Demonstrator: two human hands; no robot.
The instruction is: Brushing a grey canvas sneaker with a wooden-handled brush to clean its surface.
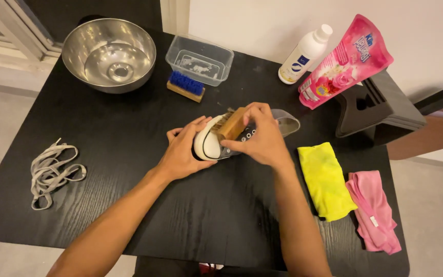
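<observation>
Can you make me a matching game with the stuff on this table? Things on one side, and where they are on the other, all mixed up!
Things:
1. Metal bowl
2. Laces
3. Yellow cloth
4. Wooden brush

Places:
A. In the right hand, on the shoe
B. Far left corner of the table
C. Beside the pink cloth
D. Near the table's left edge, lying loose

Pairs: 1-B, 2-D, 3-C, 4-A
</observation>
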